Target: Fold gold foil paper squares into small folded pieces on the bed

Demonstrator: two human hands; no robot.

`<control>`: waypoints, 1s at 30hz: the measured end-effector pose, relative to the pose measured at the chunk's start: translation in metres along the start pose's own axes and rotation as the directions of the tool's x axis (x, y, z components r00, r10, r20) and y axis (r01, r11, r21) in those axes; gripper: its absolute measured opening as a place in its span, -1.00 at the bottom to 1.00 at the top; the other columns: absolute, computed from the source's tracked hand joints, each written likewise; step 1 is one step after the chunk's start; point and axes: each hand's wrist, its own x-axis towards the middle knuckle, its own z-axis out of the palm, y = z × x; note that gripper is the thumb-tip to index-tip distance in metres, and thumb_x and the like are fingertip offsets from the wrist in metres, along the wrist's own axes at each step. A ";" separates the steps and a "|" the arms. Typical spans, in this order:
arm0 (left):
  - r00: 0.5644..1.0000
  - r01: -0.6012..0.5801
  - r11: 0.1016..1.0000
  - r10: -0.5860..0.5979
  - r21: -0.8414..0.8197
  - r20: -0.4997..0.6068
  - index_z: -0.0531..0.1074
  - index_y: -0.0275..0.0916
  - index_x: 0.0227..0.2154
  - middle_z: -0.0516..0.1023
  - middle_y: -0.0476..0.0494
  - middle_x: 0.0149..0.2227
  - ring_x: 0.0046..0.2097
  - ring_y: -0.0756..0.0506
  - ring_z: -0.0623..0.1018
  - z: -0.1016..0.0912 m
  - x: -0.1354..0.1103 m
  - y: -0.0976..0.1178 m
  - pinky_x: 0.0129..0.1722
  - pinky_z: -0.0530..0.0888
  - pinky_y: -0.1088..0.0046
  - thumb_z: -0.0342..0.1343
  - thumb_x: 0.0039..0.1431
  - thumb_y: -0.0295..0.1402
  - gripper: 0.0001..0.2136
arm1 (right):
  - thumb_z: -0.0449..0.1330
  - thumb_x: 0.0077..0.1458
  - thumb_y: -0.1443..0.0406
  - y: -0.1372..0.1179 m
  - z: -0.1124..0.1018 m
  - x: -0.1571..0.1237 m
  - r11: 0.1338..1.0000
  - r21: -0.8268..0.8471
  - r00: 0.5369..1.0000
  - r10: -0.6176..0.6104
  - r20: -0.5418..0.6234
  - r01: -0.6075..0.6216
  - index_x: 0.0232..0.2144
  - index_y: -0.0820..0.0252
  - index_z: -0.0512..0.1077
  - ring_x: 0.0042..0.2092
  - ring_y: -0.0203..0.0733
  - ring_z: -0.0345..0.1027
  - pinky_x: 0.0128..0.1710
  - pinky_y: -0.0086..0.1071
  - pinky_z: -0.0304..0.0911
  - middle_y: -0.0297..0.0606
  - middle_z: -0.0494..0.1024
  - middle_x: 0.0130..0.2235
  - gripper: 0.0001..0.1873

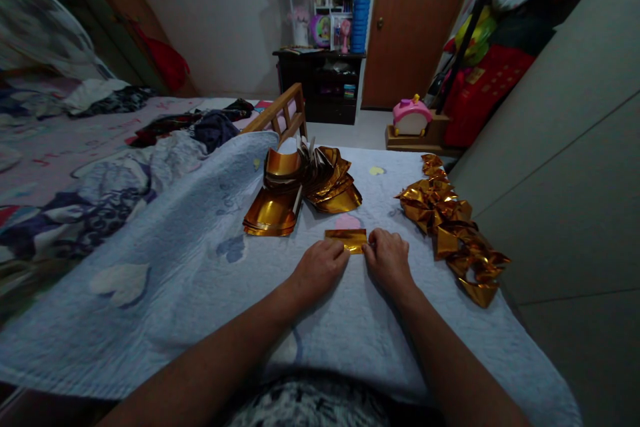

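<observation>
Head view: your left hand (pixel 323 263) and right hand (pixel 390 257) pinch a gold strip (pixel 346 237) on the quilt (pixel 200 300).
Left grips its near edge, right its right end; gold sheets (pixel 273 212) lie beyond, folded pieces (pixel 433 205) to your right.

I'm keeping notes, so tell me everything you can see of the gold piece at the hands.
The gold piece is a shiny rectangle that looks like metallic paper. Its far strip is darker, its near part brighter; I can't tell how it is folded. It lies roughly flat on the pale blue cover, longer side left to right. The left hand touches its near edge, the right hand its right end.
</observation>
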 end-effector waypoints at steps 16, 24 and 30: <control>0.997 0.003 1.000 -0.005 0.024 0.081 0.47 -0.33 -0.03 0.57 -0.20 -0.15 -0.10 -0.20 0.53 0.000 0.001 0.006 -0.14 0.53 0.23 -0.06 0.40 -0.47 -0.76 | 0.03 0.24 0.45 -0.013 0.010 -0.003 0.904 0.209 0.925 -0.380 -0.007 0.373 -0.29 0.19 0.41 -0.18 -0.09 0.24 -0.14 -0.27 0.07 -0.18 0.48 -0.24 -0.83; 0.990 0.107 0.994 -0.108 0.018 0.091 0.45 -0.34 -0.04 0.55 -0.24 -0.12 -0.08 -0.21 0.51 -0.009 -0.014 0.017 -0.13 0.54 0.23 -0.02 0.33 -0.54 -0.78 | 0.08 0.27 0.39 -0.022 0.008 0.001 0.965 0.056 0.961 -0.259 0.093 0.255 -0.27 0.20 0.42 -0.17 -0.10 0.27 -0.18 -0.27 0.01 -0.18 0.52 -0.21 -0.89; 0.984 0.153 0.986 -0.157 0.059 0.081 0.42 -0.35 0.02 0.54 -0.25 -0.11 -0.08 -0.23 0.49 -0.009 -0.024 0.016 -0.16 0.52 0.21 0.01 0.31 -0.52 -0.74 | 0.12 0.27 0.34 -0.029 0.003 0.002 0.977 0.037 0.970 -0.214 0.112 0.211 -0.27 0.17 0.43 -0.16 -0.11 0.30 -0.18 -0.28 0.01 -0.21 0.53 -0.21 -0.91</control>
